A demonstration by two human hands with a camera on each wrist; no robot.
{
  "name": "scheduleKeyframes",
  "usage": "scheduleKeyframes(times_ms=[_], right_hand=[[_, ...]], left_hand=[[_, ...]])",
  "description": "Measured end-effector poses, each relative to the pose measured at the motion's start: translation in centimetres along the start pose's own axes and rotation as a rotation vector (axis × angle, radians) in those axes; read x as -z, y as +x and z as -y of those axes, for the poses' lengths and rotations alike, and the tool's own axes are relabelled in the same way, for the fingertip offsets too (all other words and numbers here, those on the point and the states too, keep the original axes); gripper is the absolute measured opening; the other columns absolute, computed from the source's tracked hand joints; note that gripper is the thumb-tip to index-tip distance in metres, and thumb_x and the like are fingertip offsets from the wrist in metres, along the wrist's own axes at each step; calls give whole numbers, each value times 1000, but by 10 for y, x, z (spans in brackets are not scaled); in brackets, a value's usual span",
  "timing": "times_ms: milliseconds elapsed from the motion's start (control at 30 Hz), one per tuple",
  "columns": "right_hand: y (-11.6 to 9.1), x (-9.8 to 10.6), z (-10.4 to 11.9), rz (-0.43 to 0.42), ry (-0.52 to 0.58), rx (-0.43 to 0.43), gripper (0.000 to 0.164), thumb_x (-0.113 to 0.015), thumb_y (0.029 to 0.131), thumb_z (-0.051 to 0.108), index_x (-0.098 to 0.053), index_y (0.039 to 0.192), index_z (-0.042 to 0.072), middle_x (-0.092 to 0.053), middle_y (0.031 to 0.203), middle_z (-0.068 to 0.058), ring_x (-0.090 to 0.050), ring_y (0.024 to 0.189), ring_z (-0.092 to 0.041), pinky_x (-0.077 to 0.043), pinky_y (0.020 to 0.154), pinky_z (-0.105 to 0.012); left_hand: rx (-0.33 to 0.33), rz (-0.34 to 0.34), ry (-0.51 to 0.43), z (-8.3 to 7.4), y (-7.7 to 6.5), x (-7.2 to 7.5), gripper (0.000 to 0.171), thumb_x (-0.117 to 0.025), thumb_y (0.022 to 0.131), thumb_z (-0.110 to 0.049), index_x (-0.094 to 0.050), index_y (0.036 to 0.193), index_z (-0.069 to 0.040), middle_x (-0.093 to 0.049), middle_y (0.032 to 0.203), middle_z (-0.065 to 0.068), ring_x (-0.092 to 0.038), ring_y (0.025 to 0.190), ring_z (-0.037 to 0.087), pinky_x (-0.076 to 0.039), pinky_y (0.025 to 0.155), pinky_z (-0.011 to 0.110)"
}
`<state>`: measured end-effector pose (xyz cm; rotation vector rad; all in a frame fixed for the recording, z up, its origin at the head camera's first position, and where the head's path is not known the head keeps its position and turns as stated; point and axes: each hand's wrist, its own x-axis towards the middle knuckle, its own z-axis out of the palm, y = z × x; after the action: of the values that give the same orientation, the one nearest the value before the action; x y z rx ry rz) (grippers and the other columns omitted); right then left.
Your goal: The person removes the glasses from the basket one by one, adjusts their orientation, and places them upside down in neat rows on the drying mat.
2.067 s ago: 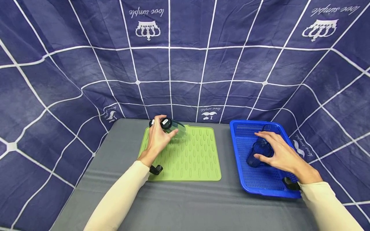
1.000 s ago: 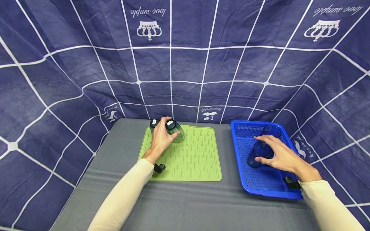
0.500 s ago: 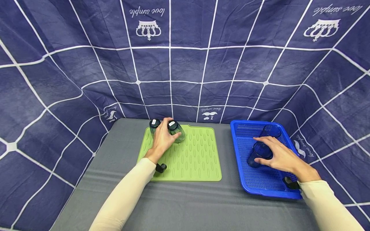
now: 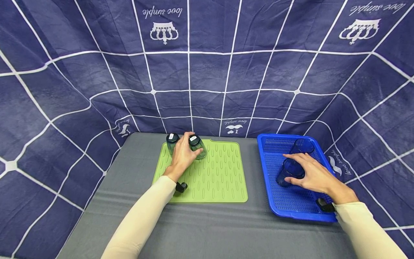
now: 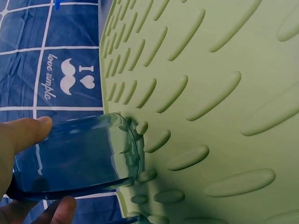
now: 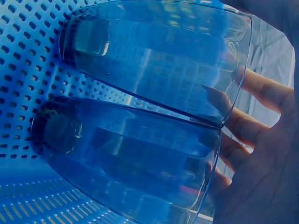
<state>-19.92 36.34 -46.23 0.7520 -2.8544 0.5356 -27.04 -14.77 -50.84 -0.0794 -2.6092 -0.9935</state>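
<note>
On the green mat (image 4: pixel 220 172), my left hand (image 4: pixel 184 154) grips a clear bluish drinking glass (image 4: pixel 201 153) that stands upside down, its dark base with a white sticker on top. In the left wrist view the thumb and fingers hold this glass (image 5: pixel 84 154) near its base, with its rim at the mat. A second upturned glass (image 4: pixel 172 139) stands just left of it, partly behind the hand. My right hand (image 4: pixel 312 172) is spread round the mouth of a blue glass (image 4: pixel 284 176) in the basket; its fingers (image 6: pixel 266 91) lie close to the rims of two glasses.
The blue perforated basket (image 4: pixel 270 201) stands right of the mat on the grey table (image 4: pixel 213 230). Another glass (image 4: pixel 304 144) is at its back right corner. A dark blue checked curtain (image 4: pixel 207 72) encloses the back and sides.
My left hand has brought its glass from a tilted position to standing upside down on the mat, right of the other glass. The right hand has hardly moved.
</note>
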Motion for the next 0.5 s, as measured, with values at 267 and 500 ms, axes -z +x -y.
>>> scheduleKeyframes(times_ms=[267,500], right_hand=[[-1,0,-1,8,-3,-13,88,-104,84,43,-68,160,16,-76,147,-21,-65,143,-51,-50,117,-73],[-2,-3,-4,4,9,1,88,-104,85,40,-67,161,15,-77,148,-21,-65,147,-50,-38,135,-75]], left_hand=[[12,7,22,-1,2,-3,84,-105,89,-28,-59,159,-22,-75,156,20,-73,142,51,-63,115,65],[20,14,61,-3,3,-4,85,-103,91,-31,-59,162,-23,-75,153,21,-70,145,50,-59,121,66]])
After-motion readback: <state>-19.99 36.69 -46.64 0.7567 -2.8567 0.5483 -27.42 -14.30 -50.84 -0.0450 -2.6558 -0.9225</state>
